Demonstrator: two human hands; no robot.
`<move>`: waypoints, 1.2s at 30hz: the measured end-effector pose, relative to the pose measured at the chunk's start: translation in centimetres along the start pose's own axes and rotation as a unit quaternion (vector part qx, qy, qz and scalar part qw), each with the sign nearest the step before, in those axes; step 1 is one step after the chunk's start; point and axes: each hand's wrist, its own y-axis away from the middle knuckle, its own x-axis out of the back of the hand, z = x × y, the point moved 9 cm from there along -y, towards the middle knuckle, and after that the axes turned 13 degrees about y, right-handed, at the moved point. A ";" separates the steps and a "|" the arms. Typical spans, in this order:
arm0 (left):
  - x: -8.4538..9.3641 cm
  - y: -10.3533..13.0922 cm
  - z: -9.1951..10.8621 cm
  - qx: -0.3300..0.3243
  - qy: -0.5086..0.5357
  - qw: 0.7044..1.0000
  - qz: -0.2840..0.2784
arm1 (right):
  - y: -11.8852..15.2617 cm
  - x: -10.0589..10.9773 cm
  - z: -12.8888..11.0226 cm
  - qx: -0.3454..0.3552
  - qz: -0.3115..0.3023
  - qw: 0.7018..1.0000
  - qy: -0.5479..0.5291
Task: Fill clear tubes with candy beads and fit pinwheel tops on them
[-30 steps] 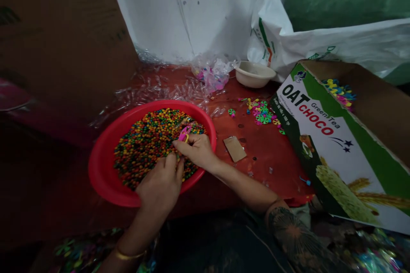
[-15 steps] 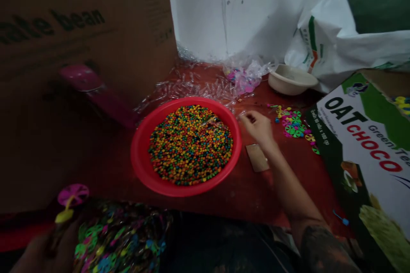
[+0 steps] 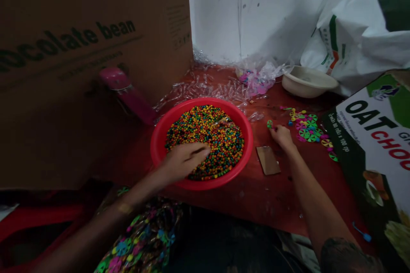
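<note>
A red basin (image 3: pixel 156 155) is filled with many-coloured candy beans (image 3: pixel 205 123). My left hand (image 3: pixel 187 160) reaches over the front left of the beans, its fingers pressed together; whatever they hold, if anything, is hidden. To the right of the basin, my right hand (image 3: pixel 283 137) pinches a small plastic wheel topper, whose green wheel (image 3: pixel 270 124) sticks out past the fingertips. Beyond that hand lies a loose pile of coloured wheel toppers (image 3: pixel 309 130). Clear plastic tubes (image 3: pixel 208 85) are scattered behind the basin. Near the right hand, a small cardboard piece (image 3: pixel 268 160) lies on the red table.
A large cardboard carton (image 3: pixel 80 4) stands left, with a pink-handled tool (image 3: pixel 128 94) against it. An oat choco box (image 3: pixel 368 136) borders the right. A cream bowl (image 3: pixel 307 83) sits at the back. Below the table edge is a bag of filled tubes (image 3: pixel 137 243).
My left hand has come from the lower left, where it was by a pink-wheeled yellow topper, to over the beans. My right hand has moved slightly nearer and now shows a green wheel topper.
</note>
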 end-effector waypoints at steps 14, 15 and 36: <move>-7.7 -14.3 -2.9 0.098 -0.054 0.991 0.075 | 6.7 -0.7 1.8 -0.001 0.020 0.936 -0.353; -7.7 -14.4 -2.7 0.089 -0.056 0.991 0.078 | 7.1 -0.5 1.3 0.001 0.010 0.923 -0.384; -6.1 -1.0 -0.5 -0.052 0.165 0.975 -0.142 | 16.8 10.2 -17.6 0.405 -0.055 0.771 -0.488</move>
